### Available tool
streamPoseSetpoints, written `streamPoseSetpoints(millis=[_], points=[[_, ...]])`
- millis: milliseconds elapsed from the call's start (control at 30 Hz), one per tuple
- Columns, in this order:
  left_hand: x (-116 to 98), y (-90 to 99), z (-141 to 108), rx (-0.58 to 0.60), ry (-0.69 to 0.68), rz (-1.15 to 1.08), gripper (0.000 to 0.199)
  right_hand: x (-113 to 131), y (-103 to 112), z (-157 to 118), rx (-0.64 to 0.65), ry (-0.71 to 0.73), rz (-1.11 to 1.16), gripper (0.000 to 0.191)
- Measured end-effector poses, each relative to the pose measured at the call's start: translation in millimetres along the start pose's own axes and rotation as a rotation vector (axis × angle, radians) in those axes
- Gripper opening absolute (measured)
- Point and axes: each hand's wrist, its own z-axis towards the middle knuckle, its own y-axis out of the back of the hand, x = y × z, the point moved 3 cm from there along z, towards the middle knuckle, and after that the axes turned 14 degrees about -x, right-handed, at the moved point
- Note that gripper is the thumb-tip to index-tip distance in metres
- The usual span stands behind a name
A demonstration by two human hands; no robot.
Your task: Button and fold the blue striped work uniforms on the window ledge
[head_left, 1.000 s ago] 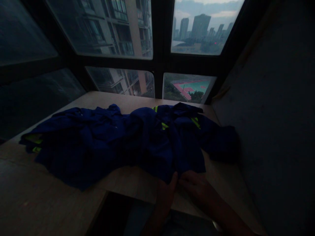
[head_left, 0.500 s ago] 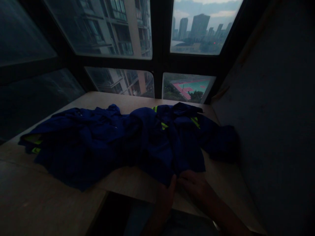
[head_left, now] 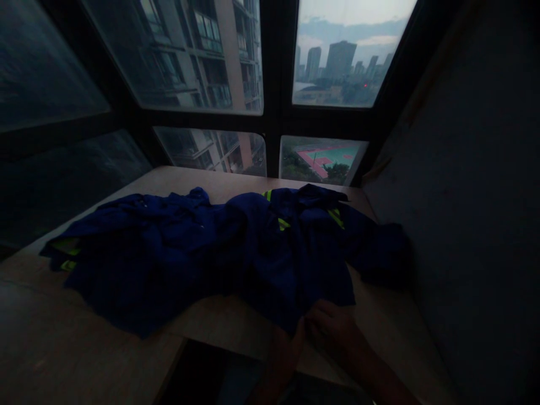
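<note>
Head view: the dark-blue, crumpled cloth garment [head_left: 181, 253] is lying spread along the ledge, sagging into folds and showing yellow-green striped bands [head_left: 336, 218] near its middle, right part and left end. Your left hand [head_left: 284, 351] is pinching its near hem under the thumb; your right hand [head_left: 333, 326] is gripping the same edge just beside, fingers bunched narrow, their tips poorly lit. The pale, smooth, faintly mottled ledge [head_left: 34, 326] is running up to dark-framed window panes [head_left: 274, 121]. A plain grey wall [head_left: 472, 225] is bounding the right; outside, a green-and-pink sports court [head_left: 337, 156] is showing below.
</note>
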Motion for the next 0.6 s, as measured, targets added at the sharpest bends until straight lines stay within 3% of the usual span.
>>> streamPoseSetpoints(millis=[200, 467, 600], points=[[-6.2, 4.2, 1.9, 0.083, -0.053, 0.034, 0.062, 2.9, 4.8, 6.4, -0.002, -0.059, 0.023, 0.019], [-5.2, 3.0, -8.5, 0.078, 0.019, -0.093, 0.053, 1.8, 15.0, 17.8, -0.016, -0.277, 0.438, 0.016], [-5.3, -0.1, -6.1, 0.077, 0.034, -0.186, 0.052, 0.1, 13.4, 16.5, -0.063, -0.373, 0.482, 0.015]])
